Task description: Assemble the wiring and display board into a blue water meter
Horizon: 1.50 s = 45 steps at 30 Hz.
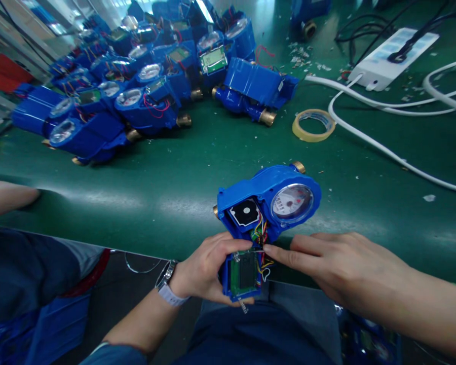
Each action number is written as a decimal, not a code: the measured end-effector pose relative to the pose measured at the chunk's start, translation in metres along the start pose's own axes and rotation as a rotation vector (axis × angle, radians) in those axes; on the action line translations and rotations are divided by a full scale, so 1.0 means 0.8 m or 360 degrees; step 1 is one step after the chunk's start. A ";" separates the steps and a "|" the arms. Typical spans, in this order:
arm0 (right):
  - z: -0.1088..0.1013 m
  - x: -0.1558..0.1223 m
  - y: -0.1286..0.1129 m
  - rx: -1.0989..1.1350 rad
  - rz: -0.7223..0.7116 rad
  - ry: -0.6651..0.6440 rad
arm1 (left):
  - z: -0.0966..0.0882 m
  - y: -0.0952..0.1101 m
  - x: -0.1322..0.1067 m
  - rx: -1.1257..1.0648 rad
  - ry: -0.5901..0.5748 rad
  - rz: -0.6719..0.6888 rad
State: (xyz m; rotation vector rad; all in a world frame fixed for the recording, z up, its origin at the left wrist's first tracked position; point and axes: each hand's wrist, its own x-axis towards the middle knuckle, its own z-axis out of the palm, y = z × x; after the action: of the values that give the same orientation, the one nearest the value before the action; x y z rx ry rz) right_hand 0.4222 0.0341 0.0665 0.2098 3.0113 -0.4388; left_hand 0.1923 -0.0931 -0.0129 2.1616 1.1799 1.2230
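Two bare hands work over the front edge of a green bench [167,167]. The left hand [207,271] grips a small blue housing with a green circuit board [246,276], thumb along its upper edge. The right hand [338,263] points a fingertip to the colored wires [264,233] there; whether it pinches anything, I cannot tell. Just beyond, the opened blue water meter [264,190] lies on the bench, dial facing up. Farther off are a yellow tape roll [302,133], a white power strip [383,68] and, left, many clustered blue meters [152,96].
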 end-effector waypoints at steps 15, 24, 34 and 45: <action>0.002 -0.007 0.019 0.0515 -0.0036 0.0173 | -0.002 0.002 0.005 0.0139 -0.0023 -0.0035; 0.010 -0.013 0.025 0.0325 -0.0068 0.0202 | 0.000 -0.003 0.004 0.0138 0.0002 0.0014; 0.004 -0.004 0.026 0.0299 -0.0072 0.0208 | 0.001 -0.005 0.005 0.0144 0.0007 0.0055; -0.016 0.009 0.026 0.0145 -0.0146 0.0059 | -0.002 -0.001 0.006 0.0100 -0.0025 0.0034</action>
State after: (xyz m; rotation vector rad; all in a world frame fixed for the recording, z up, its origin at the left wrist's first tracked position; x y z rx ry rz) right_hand 0.4176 0.0581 0.0723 0.0877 3.0493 -0.5877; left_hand 0.1915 -0.0884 -0.0100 2.2305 1.2073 1.1909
